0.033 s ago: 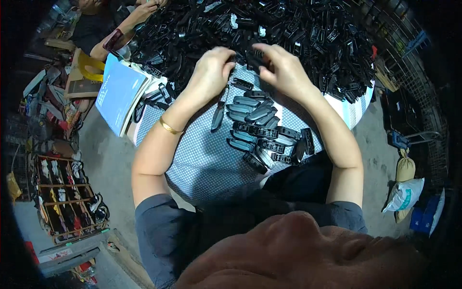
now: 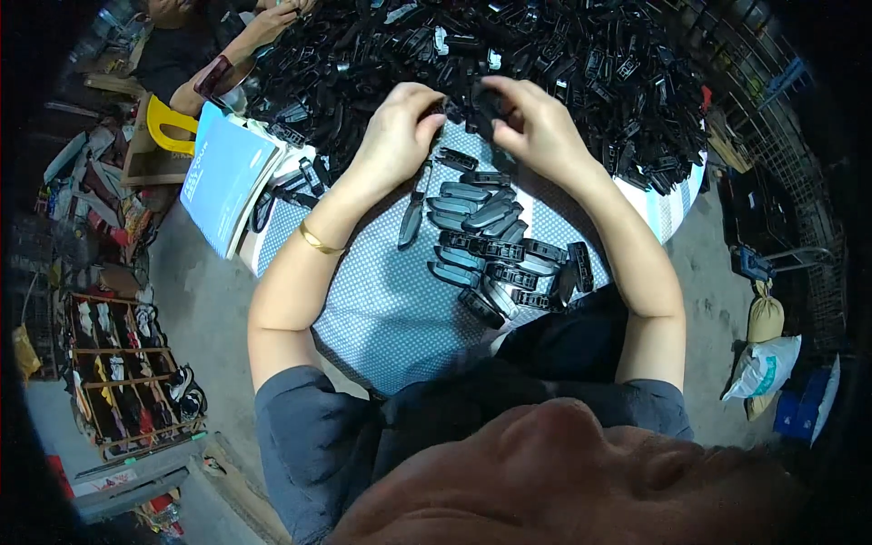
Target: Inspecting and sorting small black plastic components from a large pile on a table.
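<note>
Head view: recorded at the left hand, thumb and index finger bent toward each other with a narrow gap between; holding or merely touching something dark there, cannot tell against the black background. Recorded at the right hand, thumb and index finger set wider, curled about a dark piece; apparently gripping, not confirmed owing to matching tones behind.

Located just nearer the wearer than the fingers, on the dotted tablecloth: a loose cluster of black plastic casings, some with smooth rounded backs uppermost, others with slotted insides showing. Noted at the cluster's left, slightly apart: one slim casing, pointing toward the wearer. Located at and beyond the fingertips: a large heap of similar parts, spread over the far tabletop.

Judged by appearance: light, stiff, hard-skinned; likely to slip at the glossy rounded back, possibly weak along the thin slotted edges. Best taken across the two long sides near mid-length, without pressing on the open slots.

Observed further out: gold bracelet on the left forearm, blue-covered book at the table's left edge, and, at upper left, a co-worker's hand by the heap's edge.
</note>
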{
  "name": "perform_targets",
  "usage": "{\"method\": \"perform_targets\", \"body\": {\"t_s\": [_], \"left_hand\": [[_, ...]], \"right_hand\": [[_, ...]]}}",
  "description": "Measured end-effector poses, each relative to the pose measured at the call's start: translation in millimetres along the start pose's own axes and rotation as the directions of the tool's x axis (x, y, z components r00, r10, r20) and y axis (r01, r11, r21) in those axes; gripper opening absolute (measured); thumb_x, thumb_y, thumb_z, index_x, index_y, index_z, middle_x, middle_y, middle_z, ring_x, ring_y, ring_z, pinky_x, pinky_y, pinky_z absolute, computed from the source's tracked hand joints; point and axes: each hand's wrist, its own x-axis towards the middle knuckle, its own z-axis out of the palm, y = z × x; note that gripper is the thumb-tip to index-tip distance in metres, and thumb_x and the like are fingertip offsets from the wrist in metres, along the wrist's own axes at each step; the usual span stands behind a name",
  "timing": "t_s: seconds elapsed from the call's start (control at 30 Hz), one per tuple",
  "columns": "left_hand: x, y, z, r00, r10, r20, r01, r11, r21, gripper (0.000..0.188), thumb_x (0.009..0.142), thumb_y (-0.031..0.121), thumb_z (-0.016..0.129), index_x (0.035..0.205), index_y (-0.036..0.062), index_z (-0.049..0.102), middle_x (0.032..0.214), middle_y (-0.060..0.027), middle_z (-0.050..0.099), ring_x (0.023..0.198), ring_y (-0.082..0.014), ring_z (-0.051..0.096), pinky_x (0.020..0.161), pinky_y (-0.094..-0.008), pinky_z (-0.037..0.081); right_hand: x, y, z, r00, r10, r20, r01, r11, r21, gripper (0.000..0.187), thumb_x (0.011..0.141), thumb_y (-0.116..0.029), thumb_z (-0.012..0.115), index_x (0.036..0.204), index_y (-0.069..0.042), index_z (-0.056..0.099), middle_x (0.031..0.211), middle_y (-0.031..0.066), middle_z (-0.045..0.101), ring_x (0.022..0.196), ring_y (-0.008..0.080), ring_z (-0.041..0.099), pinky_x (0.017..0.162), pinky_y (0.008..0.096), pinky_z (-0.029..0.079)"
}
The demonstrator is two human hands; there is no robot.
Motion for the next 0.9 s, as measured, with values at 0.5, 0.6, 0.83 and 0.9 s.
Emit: {"method": "perform_targets", "body": {"t_s": [0.5, 0.6, 0.83, 0.9], "left_hand": [[4, 11, -6, 0.824, -0.312, 0.472, 0.523, 0.102, -0.846, 0.031, 0.088, 0.009, 0.05, 0.115, -0.0061, 0.046, 0.096, -0.0137, 0.059, 0.078, -0.0192, 0.064, 0.069, -0.0247, 0.054], [7, 15, -10, 0.822, -0.251, 0.511, 0.502, -0.104, -0.859, 0.033, 0.088, 0.008, 0.049, 0.115, -0.0109, 0.045, 0.1, -0.0158, 0.059, 0.085, -0.0211, 0.063, 0.078, -0.028, 0.053], [3, 16, -8, 0.87, -0.275, 0.409, 0.492, 0.423, -0.761, 0.033, 0.084, 0.005, 0.053, 0.116, -0.0003, 0.053, 0.097, -0.0082, 0.061, 0.076, -0.0104, 0.059, 0.072, -0.0202, 0.048], [2, 12, -6, 0.943, -0.22, 0.251, 0.332, 0.691, -0.642, 0.03, 0.084, 0.005, 0.053, 0.114, 0.001, 0.056, 0.096, -0.0062, 0.06, 0.076, -0.0099, 0.057, 0.071, -0.0204, 0.047]], "right_hand": [[-3, -11, 5, 0.977, 0.187, 0.099, -0.199, 0.654, 0.73, 0.028, 0.075, 0.0, 0.064, 0.102, 0.001, 0.056, 0.101, 0.0072, 0.06, 0.093, 0.0127, 0.057, 0.083, 0.0259, 0.046], [-5, -8, 7, 0.983, 0.178, 0.052, -0.171, 0.758, 0.629, 0.028, 0.076, -0.001, 0.063, 0.103, 0.001, 0.056, 0.1, 0.0074, 0.061, 0.092, 0.0125, 0.058, 0.082, 0.0256, 0.047], [-6, -14, 12, 0.988, 0.125, -0.086, -0.074, 0.892, 0.446, 0.025, 0.074, -0.002, 0.065, 0.098, 0.001, 0.061, 0.093, 0.0074, 0.063, 0.082, 0.0126, 0.062, 0.072, 0.0236, 0.051], [-7, -13, 15, 0.985, 0.141, -0.102, -0.083, 0.895, 0.438, 0.024, 0.074, -0.002, 0.066, 0.097, 0.001, 0.062, 0.092, 0.0076, 0.064, 0.081, 0.0126, 0.062, 0.072, 0.0235, 0.051]]}}
